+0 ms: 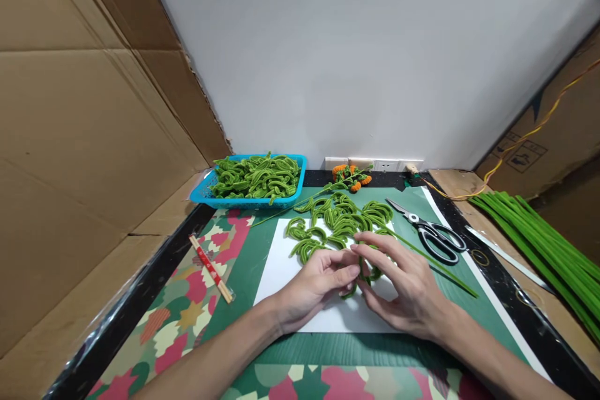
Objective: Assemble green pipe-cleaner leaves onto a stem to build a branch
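Head camera view: two bare hands meet above a sheet of white paper (274, 278), a curved green chenille piece (361, 269) between them. The left hand (328, 276) pinches the piece between thumb and bent fingers, its forearm reaching in from the lower left. The right hand (409, 282) arches around the piece from the other side, fingers curled and thumb set below; whether its fingertips grip the piece or merely rest near it cannot be told. Just beyond the fingers, curved green chenille cuttings (345, 214) lie heaped across the far part of the paper, some spilling past its edge onto a green mat (337, 350). At the back left, a blue plastic basket (234, 203) is piled with similar green lengths (255, 178). To its right, a sprig of orange chenille flowers (355, 187) rests near a row of white wall sockets (385, 165). Black-handled scissors (425, 225) lie to the right of the heap, near a long green stem (435, 261) slanting across the mat. At far right, a bundle of straight green stems (539, 256) rests on cardboard (454, 184). On the left, wrapped chopsticks (210, 267) with a red sleeve lie on patterned sheeting (187, 319).
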